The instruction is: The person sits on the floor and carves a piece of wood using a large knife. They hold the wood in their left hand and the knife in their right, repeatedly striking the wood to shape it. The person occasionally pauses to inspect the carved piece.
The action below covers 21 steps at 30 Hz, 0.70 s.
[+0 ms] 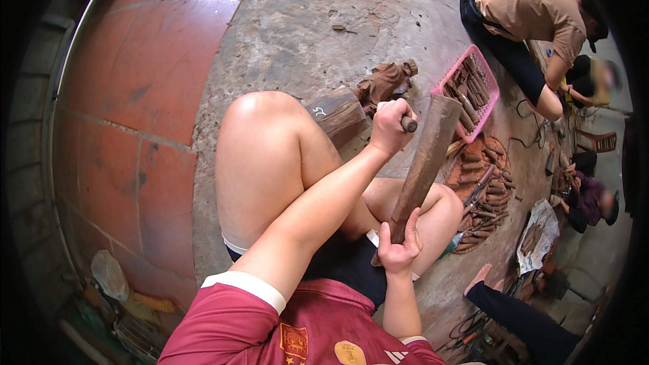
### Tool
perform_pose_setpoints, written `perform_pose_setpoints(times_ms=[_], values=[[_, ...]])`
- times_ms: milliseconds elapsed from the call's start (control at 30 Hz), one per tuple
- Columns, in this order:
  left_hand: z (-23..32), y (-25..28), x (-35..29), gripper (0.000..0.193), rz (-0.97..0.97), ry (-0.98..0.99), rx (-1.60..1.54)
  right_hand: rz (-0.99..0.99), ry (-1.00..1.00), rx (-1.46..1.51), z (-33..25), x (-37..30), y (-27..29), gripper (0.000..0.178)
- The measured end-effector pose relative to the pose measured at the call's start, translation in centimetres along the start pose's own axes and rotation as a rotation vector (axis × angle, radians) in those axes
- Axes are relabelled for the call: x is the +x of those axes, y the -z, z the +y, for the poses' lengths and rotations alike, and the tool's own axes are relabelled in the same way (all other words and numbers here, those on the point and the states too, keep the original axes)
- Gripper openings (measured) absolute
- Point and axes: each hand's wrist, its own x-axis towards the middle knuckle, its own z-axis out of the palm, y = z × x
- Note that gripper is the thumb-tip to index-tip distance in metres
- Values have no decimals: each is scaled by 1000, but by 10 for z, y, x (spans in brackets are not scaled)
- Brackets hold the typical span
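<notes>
My left hand is closed round a chisel, and the round end of its wooden handle sticks out of the fist. The fist hides its blade. Beyond that hand a carved brown wooden figure lies against a dark wood block by my bent leg. In my right hand is a long, flat-sided wooden mallet, gripped at its narrow lower end. Its broad end points up and away, close to the right of the chisel handle but apart from it.
A pink plastic basket of wooden-handled tools stands at the right. Many more tools lie on an orange-brown patch below it. Further right are a white bag and a person in a tan shirt. Red tiles cover the left floor.
</notes>
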Motion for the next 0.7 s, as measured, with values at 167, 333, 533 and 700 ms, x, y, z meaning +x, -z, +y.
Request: perform_pose_setpoints(times_ms=[167,333,533,700], values=[[-6,3,-1,13,35,42,16,-98,-101,39,-7,4,2,74],[-2,4,3,16,58,57,-3,-47,-42,19,0,2,-6,74],[-3,4,2,21,74,53,-23,-20,17,24,2,6,-11,75],[-6,3,3,22,68,49,9,34,5,50,3,5,-12,74]])
